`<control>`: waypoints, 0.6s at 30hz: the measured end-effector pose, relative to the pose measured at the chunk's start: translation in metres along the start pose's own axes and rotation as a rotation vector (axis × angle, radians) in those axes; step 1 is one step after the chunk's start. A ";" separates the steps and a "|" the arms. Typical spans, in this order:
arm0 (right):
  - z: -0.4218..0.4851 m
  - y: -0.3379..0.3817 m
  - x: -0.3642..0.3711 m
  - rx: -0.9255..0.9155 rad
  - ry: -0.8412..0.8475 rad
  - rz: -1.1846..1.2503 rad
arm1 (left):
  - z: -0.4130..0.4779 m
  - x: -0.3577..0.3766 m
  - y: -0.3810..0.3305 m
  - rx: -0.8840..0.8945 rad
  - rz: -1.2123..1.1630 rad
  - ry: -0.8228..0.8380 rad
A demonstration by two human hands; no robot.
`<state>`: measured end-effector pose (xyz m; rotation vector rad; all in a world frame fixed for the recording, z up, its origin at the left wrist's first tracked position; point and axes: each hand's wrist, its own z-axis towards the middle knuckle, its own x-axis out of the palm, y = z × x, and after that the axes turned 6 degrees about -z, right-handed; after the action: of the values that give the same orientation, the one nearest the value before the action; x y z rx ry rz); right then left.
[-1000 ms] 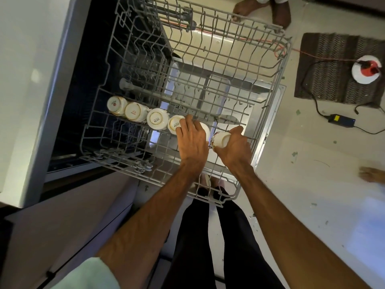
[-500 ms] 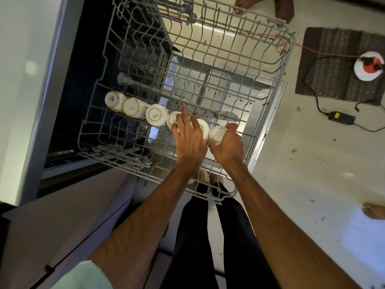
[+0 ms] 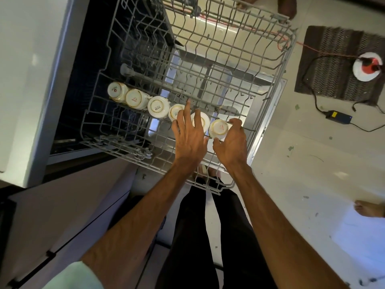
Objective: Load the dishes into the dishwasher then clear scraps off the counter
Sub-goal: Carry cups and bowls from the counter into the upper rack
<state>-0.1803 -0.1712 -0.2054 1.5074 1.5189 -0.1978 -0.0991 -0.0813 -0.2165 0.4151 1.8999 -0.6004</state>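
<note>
right hand (image 3: 231,146) had loosened to a light fingertip cradle on the sixth cup (image 3: 218,128), now seated upside down at the row's end beside the fifth cup (image 3: 200,121) under the splayed, empty left hand (image 3: 190,136), so this placement looked finished; upper rack (image 3: 277,65) beyond lay bare to its far rim.

Far right on my floor (image 3: 312,184): dark patterned mat (image 3: 333,63), carrying a round white-and-red plug fitting (image 3: 367,66). A black cable (image 3: 312,88) runs from it across the mat to a black power adapter with a yellow label (image 3: 338,116), lying on the pale floor just near of the mat. A thin red wire (image 3: 325,51) crosses the mat's far edge. Green flecks (image 3: 290,148) are scattered on the floor. A bare foot (image 3: 368,208) rests at the right edge, another (image 3: 287,7) at the far edge. My black trousers (image 3: 208,236) are nearest.
</note>
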 end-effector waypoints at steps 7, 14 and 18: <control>-0.052 0.024 -0.031 -0.052 -0.022 0.031 | -0.063 -0.059 0.010 -0.015 -0.140 -0.108; -0.127 0.101 -0.079 -0.282 0.120 -0.046 | -0.131 -0.175 0.007 -0.093 -0.344 -0.252; -0.171 0.147 -0.096 -0.468 0.190 -0.095 | -0.172 -0.227 0.016 -0.142 -0.394 -0.391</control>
<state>-0.1610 -0.0864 0.0242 1.1047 1.6482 0.2404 -0.1315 0.0287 0.0448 -0.1681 1.6363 -0.7373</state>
